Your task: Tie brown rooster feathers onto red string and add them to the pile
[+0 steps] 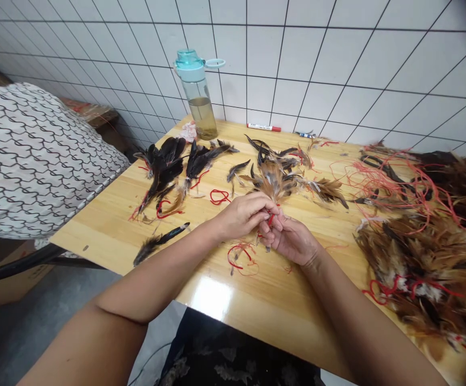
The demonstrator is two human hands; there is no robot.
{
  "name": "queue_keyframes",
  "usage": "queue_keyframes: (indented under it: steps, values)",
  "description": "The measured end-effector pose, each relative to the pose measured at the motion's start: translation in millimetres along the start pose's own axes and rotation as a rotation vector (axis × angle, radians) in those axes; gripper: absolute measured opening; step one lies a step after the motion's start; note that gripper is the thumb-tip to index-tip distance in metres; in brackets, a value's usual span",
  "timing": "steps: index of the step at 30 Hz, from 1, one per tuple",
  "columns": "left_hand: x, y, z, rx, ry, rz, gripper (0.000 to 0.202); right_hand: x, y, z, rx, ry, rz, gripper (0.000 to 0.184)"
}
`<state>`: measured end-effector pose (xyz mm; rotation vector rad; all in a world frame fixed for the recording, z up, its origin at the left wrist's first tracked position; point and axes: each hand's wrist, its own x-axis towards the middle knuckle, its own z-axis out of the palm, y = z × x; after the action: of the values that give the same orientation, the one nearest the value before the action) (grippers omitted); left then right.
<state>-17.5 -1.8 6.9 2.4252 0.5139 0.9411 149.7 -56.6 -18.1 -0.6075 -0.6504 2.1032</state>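
My left hand [244, 213] and my right hand [291, 237] meet over the middle of the wooden table [225, 300]. Both are closed around the base of a brown feather bunch [275, 182] that fans away from me. A bit of red thread [271, 219] shows between the fingers. Loose red thread loops [241, 256] lie on the table just below my hands. One dark feather [158, 242] lies to the left near the table edge.
Black feather bunches [168, 166] lie at the left rear. A big heap of brown feathers with red strings [426, 252] fills the right side. A water bottle [197, 96] and a red marker [263, 127] stand by the tiled wall. A patterned cloth [32, 161] sits left.
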Motion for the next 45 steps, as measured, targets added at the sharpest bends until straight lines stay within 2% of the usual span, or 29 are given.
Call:
queue_keyframes:
  steps: [7, 12, 14, 19, 26, 32, 39, 45]
  values:
    - [-0.9, -2.4, -5.5, 0.015, -0.084, -0.03, 0.012, -0.6, 2.5, 0.5, -0.095, -0.001, 0.023, 0.043]
    - [-1.3, 1.8, -4.9, 0.009, -0.079, -0.061, 0.015, 0.8, 4.1, -1.1, -0.101, 0.004, 0.024, 0.039]
    - [-1.3, 4.1, -4.4, -0.012, -0.067, -0.113, 0.014, 0.9, 4.3, -2.1, -0.094, -0.016, 0.018, 0.04]
    - [-2.7, 6.1, -0.7, -0.244, -0.04, -0.321, 0.015, 0.5, 4.5, -2.8, -0.088, -0.031, 0.012, 0.045]
    - [-4.7, 4.0, 9.8, -0.537, 0.04, -0.484, 0.016, 1.0, 4.0, -1.4, -0.083, -0.005, 0.019, 0.045]
    - [-2.2, 7.3, 11.3, -0.626, 0.111, -0.532, 0.016, 0.9, 4.3, -2.2, -0.106, -0.006, 0.006, 0.045]
    - [2.4, 14.0, 4.9, -0.855, 0.027, -0.572, 0.016, 2.0, 4.3, -1.9, -0.09, 0.012, 0.007, 0.043]
    - [1.4, 10.6, 3.6, -0.953, 0.027, -0.601, 0.023, 3.2, 5.3, -1.0, -0.035, 0.066, -0.015, 0.035]
